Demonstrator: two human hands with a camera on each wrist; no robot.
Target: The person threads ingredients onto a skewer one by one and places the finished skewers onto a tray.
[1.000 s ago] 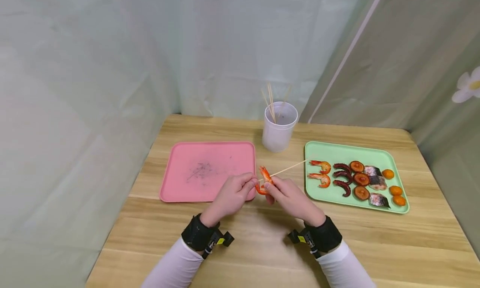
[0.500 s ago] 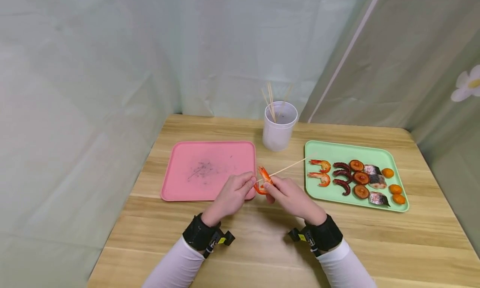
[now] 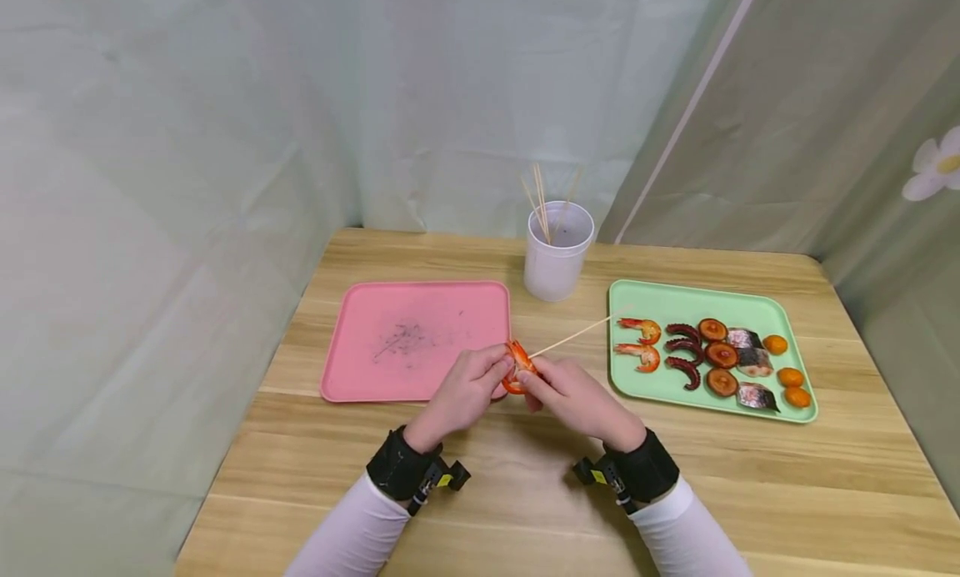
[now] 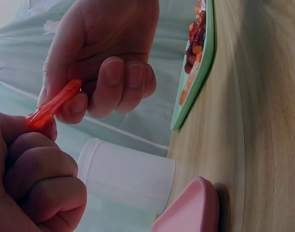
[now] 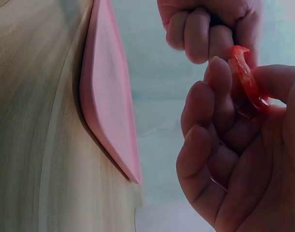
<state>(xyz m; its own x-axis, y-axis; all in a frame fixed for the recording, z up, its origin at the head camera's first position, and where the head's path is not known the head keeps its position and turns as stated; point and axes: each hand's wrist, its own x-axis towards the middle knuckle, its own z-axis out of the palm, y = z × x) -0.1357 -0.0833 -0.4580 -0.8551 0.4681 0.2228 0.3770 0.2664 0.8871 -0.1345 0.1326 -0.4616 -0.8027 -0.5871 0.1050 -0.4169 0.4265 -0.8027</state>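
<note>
Closer to the left hand [image 3: 468, 383] now, the shrimp [image 3: 520, 357] and the right hand [image 3: 576, 396] have shifted slightly leftward, and the short stretch of skewer [image 3: 573, 337] that showed between shrimp and left fingertips half a second ago has gone from sight. Both hands meet at the shrimp, above the worktop [image 3: 487, 519] and just beside the near right corner of the pink tray [image 3: 360, 331]. On the right hand, thumb and forefinger pinch the shrimp while the other fingers curl loosely; on the left, thumb and forefinger press together at the shrimp's other end, the remaining fingers folded in, and whether they grip the skewer too is hidden. From the shrimp the skewer slants up and to the right, reaching toward the near-left side of the green tray [image 3: 750, 304]. That tray bears two more shrimps [image 3: 637, 357], three dark tentacles [image 3: 681, 370], three mushroom caps [image 3: 722, 356], three fish pieces [image 3: 756, 396] and three orange balls [image 3: 791, 378]. Between the trays, toward the back, a white pot [image 3: 553, 273] stands upright with several thin sticks [image 3: 540, 195] leaning in it. Grey marks spread over the middle of the pink tray.
</note>
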